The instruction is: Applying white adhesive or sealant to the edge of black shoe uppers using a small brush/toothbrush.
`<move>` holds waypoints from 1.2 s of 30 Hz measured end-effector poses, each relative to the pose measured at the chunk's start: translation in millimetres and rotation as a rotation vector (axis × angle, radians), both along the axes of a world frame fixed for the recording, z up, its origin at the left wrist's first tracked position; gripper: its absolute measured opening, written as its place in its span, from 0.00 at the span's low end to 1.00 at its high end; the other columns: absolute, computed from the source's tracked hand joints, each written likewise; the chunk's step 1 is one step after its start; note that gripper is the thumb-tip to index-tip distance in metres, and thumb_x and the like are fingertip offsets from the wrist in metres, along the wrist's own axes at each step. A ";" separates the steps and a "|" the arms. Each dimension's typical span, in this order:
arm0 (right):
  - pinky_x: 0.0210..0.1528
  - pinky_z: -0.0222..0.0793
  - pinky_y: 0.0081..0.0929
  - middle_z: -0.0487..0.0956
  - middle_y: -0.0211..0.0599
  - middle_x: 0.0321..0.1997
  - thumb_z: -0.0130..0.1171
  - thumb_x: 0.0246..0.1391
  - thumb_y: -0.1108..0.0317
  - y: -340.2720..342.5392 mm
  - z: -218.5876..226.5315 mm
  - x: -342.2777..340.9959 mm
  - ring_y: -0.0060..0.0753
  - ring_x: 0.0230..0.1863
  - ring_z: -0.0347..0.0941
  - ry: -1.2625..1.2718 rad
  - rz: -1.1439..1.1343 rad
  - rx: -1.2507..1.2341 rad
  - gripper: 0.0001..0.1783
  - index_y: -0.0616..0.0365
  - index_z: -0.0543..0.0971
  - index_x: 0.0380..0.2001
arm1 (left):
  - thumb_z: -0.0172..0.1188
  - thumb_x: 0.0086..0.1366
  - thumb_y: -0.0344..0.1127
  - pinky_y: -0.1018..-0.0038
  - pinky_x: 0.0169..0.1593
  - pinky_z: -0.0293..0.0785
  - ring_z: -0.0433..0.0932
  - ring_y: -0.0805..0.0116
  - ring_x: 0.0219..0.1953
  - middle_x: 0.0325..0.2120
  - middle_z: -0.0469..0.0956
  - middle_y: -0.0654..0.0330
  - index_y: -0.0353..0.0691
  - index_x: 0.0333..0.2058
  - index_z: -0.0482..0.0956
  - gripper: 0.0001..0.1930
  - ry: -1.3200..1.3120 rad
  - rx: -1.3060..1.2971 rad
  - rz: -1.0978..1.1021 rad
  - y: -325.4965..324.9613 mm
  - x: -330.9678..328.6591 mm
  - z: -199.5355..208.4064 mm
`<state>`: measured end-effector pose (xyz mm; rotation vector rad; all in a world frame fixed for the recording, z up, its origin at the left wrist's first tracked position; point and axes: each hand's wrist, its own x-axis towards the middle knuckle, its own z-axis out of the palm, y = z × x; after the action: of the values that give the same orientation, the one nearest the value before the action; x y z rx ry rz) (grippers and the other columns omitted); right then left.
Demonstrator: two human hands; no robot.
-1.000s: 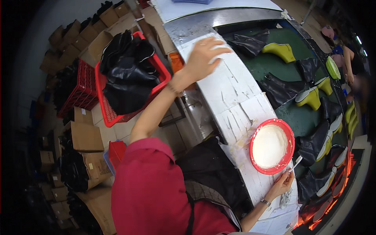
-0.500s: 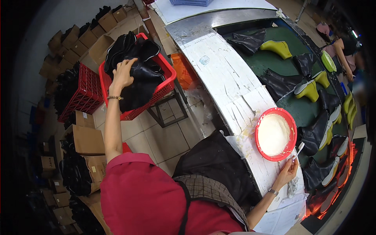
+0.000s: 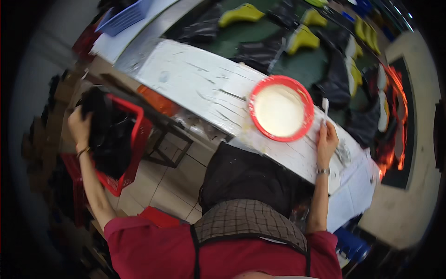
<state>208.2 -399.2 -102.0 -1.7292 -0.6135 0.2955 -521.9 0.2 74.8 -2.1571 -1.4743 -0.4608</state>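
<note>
My left hand, smeared by motion, is at the black leather boot uppers heaped in a red plastic basket. Whether its fingers grip one of them cannot be made out. On the right, my right hand pinches a small white brush upright above the white bench. Just left of that hand stands a red bowl of thick cream-coloured paste.
Beyond the bench, black boots with yellow soles lie on a green belt. An orange-glowing heater is at its right end. Papers cover the bench's near right corner. A blue basket sits at the far left.
The whole view has turned, so the basket now appears lower left and the bowl nearer the middle. My left hand has shifted to the heap's left edge. The brush stays in my right hand.
</note>
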 end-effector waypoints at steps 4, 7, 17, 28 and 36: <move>0.28 0.63 0.16 0.78 0.26 0.32 0.60 0.69 0.68 5.2 55.1 -8.4 0.14 0.27 0.68 -0.089 0.064 0.022 0.13 0.61 0.83 0.52 | 0.70 0.65 0.55 0.60 0.50 0.81 0.85 0.44 0.47 0.45 0.86 0.44 0.33 0.50 0.83 0.29 -0.247 0.563 0.256 7.7 18.4 68.7; 0.31 0.69 0.23 0.79 0.30 0.33 0.65 0.64 0.68 14.2 96.0 -22.1 0.24 0.28 0.74 -0.600 0.169 -0.183 0.10 0.57 0.86 0.46 | 0.74 0.63 0.50 0.63 0.52 0.81 0.86 0.51 0.48 0.44 0.86 0.43 0.27 0.49 0.84 0.28 -0.453 0.445 0.017 -17.8 86.2 97.5; 0.36 0.74 0.37 0.80 0.31 0.34 0.69 0.53 0.62 35.1 119.7 -38.8 0.38 0.35 0.80 -0.906 0.214 -0.414 0.07 0.51 0.88 0.33 | 0.75 0.61 0.35 0.76 0.39 0.80 0.82 0.74 0.33 0.33 0.86 0.59 0.29 0.40 0.86 0.15 -0.995 -1.162 -0.563 -141.7 374.5 13.2; 0.39 0.63 0.26 0.83 0.24 0.34 0.75 0.51 0.68 37.5 147.0 -34.0 0.23 0.31 0.74 -0.546 0.402 0.137 0.08 0.51 0.90 0.36 | 0.73 0.58 0.28 0.81 0.36 0.79 0.83 0.76 0.30 0.30 0.86 0.59 0.30 0.40 0.85 0.13 -0.869 -1.834 -0.461 -159.8 431.4 4.3; 0.49 0.61 0.27 0.84 0.26 0.35 0.77 0.46 0.70 39.7 148.9 -49.4 0.24 0.39 0.75 -0.725 0.393 0.093 0.11 0.51 0.90 0.37 | 0.71 0.60 0.28 0.77 0.40 0.80 0.83 0.74 0.32 0.32 0.86 0.59 0.31 0.40 0.85 0.11 -1.232 -1.548 -0.497 -154.5 419.3 17.4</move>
<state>158.7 -359.5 46.9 -1.5963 -1.4758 -0.1072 -102.6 -154.3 92.2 -3.8759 -2.2945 -1.2755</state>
